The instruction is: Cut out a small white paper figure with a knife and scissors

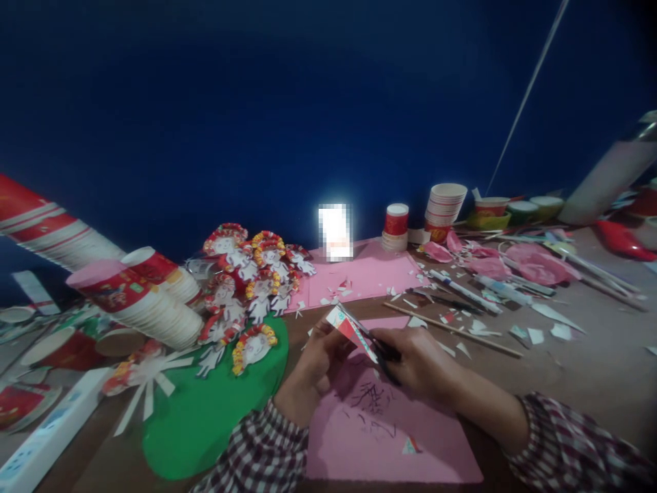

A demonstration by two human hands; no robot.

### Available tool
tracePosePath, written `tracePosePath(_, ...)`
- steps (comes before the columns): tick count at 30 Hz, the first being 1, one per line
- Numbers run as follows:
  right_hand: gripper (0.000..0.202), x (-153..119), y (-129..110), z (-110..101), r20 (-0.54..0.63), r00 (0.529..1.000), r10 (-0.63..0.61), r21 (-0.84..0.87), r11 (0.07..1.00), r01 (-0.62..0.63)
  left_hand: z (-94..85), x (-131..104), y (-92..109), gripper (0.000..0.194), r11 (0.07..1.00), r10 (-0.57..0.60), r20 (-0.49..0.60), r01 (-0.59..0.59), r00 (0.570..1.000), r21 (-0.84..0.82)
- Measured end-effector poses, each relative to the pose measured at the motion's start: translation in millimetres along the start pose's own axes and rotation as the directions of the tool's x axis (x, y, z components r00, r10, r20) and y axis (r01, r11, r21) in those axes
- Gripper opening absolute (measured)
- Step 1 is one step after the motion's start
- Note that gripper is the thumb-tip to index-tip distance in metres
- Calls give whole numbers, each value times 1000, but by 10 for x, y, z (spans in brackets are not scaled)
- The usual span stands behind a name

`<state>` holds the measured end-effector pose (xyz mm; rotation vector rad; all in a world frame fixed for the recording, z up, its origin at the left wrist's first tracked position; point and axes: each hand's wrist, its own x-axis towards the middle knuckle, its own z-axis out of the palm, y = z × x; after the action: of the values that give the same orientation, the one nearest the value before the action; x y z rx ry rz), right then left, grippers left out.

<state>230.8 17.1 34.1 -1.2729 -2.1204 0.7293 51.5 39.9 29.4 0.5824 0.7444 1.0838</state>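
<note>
My left hand (pixel 317 363) is closed on a small red and white piece of paper cup (pixel 350 327), raised over a pink sheet (pixel 436 448). My right hand (pixel 423 359) grips dark-handled scissors (pixel 389 356), whose blades lie along the edge of the piece. Black pen marks cover part of the pink sheet, and a small printed scrap (pixel 410 445) rests on it. Left of my left hand, a green paper shape (pixel 189 418) carries several cut-out paper figures (pixel 255 350) with red and yellow curled trim.
Stacked paper cups (pixel 159 311) lean at the left, near a white power strip (pixel 54 431). More cups (pixel 445 205) stand at the back. White scraps, pens (pixel 465 291) and a wooden stick (pixel 454 329) lie to the right, with crumpled pink paper (pixel 538 263) behind them.
</note>
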Motion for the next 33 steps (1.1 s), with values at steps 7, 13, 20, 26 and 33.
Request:
tracePosePath(7, 19, 24, -54, -24, 49, 998, 46, -8, 999, -46, -30, 12, -18, 20, 1000, 11, 3, -11, 1000, -17)
tracePosePath(13, 17, 10, -39, 4, 37, 998, 45, 13, 999, -46, -41, 10, -20, 18, 1000, 6, 50, -7, 999, 12)
tracePosePath(20, 21, -6, -33, 15, -7, 1000, 4, 72, 997, -4, -41, 24, -10, 19, 1000, 13, 30, -13, 999, -1)
tracePosePath(26, 18, -3, -45, -3, 0, 1000, 10, 47, 999, -10, -57, 27, -20, 18, 999, -12, 41, 14, 999, -33)
tracePosePath(33, 14, -6, -52, 2, 11, 999, 49, 35, 998, -50, -34, -3, 1, 26, 997, -52, 23, 53, 998, -48)
